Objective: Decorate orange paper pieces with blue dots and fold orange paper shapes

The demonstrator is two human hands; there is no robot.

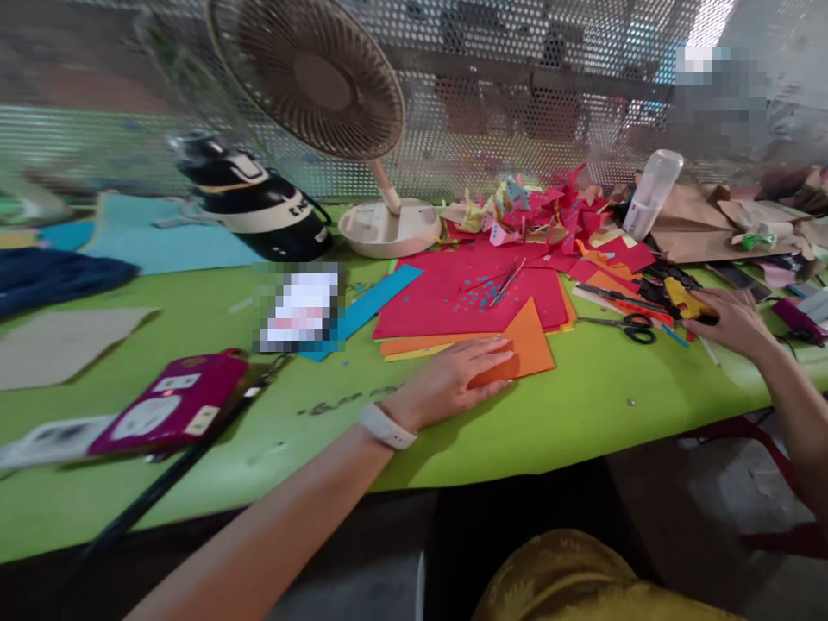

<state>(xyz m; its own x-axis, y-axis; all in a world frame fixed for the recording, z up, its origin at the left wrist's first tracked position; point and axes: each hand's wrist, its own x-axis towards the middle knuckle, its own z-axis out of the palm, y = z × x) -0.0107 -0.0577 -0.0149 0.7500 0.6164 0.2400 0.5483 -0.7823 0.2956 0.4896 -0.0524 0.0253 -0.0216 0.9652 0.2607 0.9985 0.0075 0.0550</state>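
My left hand [462, 375], with a white band at the wrist, lies flat on a folded piece of orange paper [536, 343] with its fingers stretched out. A corner of that paper stands up past the fingertips. Over at the right, my right hand [734, 321] reaches down beside a yellow-and-black tool [686, 299], fingers apart; the tool's kind is not clear. Scissors [630, 324] with black handles lie to the left of that hand. Behind my left hand is a stack of red paper sheets [420, 302] with small blue bits and thin metal tweezers-like pieces on it.
A fan [388, 233] and a black-and-white bottle [265, 211] stand at the back. Folded paper shapes [517, 207] are heaped beside a clear bottle [653, 194] and brown paper bag [692, 224]. A phone [301, 306], blue strip [381, 302] and purple power strip [174, 401] lie left.
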